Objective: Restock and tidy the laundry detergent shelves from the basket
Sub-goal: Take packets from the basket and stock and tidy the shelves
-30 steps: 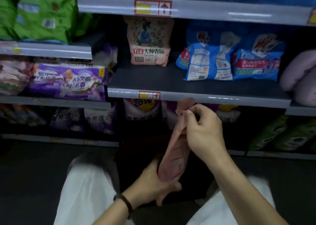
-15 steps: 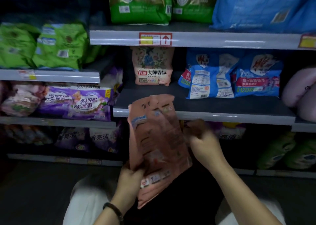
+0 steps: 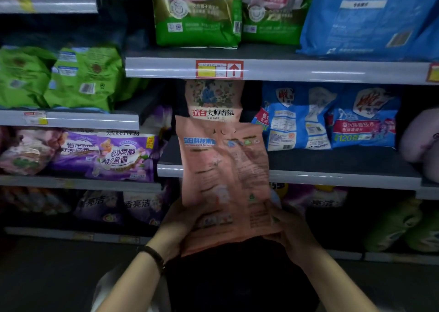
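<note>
both hands, left hand (image 3: 180, 226) and right hand (image 3: 291, 231), are gripping the pink detergent bag (image 3: 225, 181) by its bottom corners before the middle shelf (image 3: 332, 166); best standing it upright beside its matching bag (image 3: 213, 100).

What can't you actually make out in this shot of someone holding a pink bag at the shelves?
- Basket: not in the head view at all.
- Lower half of the matching pink bag on the shelf: covered by the held pink bag.
- Fine print on the held bag: blurred and too dim to read.
- Left hand and right hand: fingers mostly behind the bag.
- Pale pink packs: cut off by the right edge.
</note>
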`<state>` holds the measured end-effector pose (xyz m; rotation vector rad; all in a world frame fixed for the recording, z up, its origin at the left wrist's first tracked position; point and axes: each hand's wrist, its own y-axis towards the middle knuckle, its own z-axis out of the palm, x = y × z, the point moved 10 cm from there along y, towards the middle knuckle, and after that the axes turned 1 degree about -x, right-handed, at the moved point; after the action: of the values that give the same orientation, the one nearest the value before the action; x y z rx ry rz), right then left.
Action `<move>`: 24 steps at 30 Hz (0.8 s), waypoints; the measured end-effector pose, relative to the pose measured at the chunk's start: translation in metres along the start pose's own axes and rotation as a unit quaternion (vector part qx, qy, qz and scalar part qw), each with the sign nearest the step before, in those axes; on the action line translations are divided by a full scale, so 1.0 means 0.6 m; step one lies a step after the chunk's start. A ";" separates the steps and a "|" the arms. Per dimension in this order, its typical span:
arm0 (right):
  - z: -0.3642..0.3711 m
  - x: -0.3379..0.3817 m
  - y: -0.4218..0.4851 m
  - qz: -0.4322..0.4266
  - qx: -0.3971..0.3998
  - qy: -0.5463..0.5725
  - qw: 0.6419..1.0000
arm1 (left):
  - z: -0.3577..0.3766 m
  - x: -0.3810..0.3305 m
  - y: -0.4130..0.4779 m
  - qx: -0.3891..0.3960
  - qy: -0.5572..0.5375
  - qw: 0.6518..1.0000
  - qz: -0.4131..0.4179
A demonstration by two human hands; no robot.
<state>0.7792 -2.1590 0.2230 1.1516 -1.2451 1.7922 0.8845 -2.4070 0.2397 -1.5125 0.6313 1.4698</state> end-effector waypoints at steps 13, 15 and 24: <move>0.080 0.145 0.159 -0.131 -0.034 -0.088 0.987 | -0.020 -0.098 0.176 0.020 0.150 0.982 0.115; 0.096 0.185 0.201 -0.161 -0.047 -0.139 0.976 | -0.028 -0.135 0.223 0.001 0.190 0.971 0.143; 0.115 0.249 0.280 -0.216 -0.108 -0.399 0.885 | -0.033 -0.200 0.309 -0.138 0.402 0.883 0.200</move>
<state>0.5937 -2.2743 0.3106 1.9394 -1.4131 0.8169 0.7168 -2.5361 0.3060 -2.3482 1.3288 1.2037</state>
